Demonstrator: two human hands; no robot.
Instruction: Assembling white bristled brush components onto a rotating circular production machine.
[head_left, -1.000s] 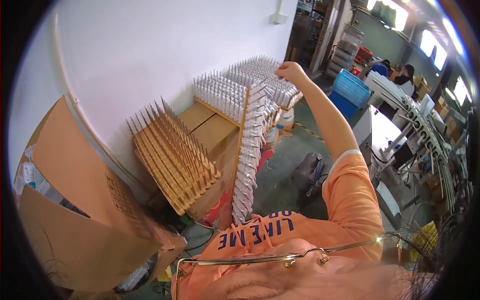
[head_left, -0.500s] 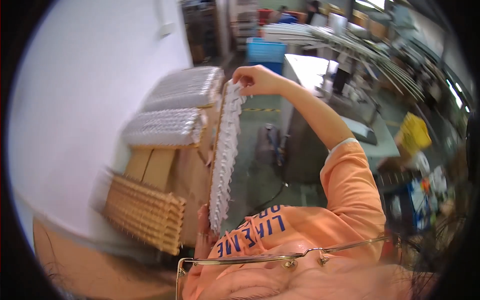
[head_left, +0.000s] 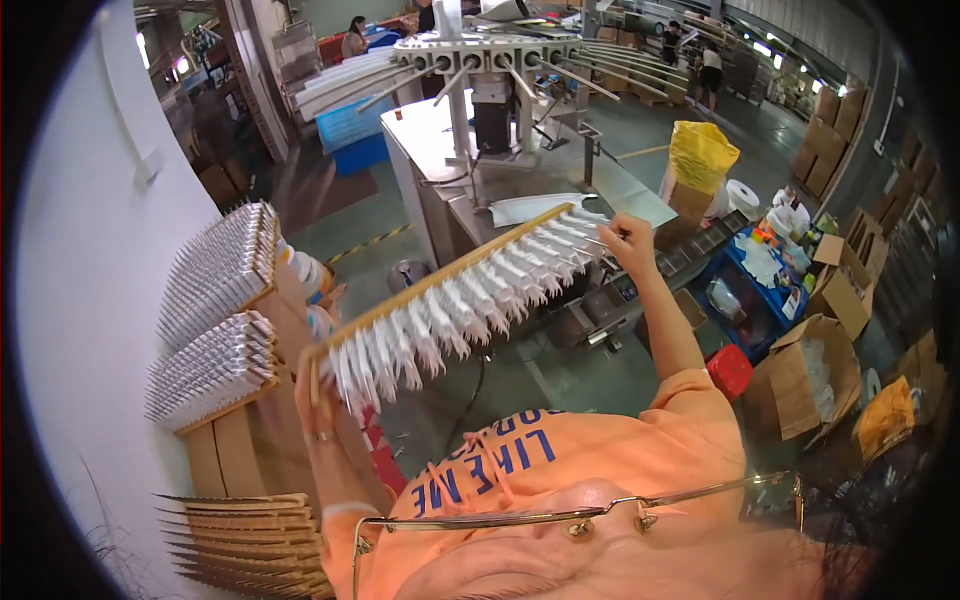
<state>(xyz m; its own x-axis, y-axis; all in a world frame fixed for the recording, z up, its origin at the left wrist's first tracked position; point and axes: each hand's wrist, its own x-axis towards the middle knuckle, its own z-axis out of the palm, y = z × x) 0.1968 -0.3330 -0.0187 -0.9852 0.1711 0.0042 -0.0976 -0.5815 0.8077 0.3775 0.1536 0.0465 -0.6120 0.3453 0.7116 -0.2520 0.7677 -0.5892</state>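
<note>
White-tufted and wooden, the board (head_left: 455,308) is slanting in mid-air before our orange shirt (head_left: 590,440): we are gripping its near left end with our left hand (head_left: 318,408) and pinching its far right end with our right hand (head_left: 631,243).

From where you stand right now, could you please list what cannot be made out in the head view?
Head view, left grip: some fingers are hidden by the near end of the white-tufted board.
Head view, spiked wooden stack: cut off by the lower edge.
Head view, yellow bag: any contents are hidden by its sides.
Head view, co-worker at upper right: hands too small to tell.
</note>
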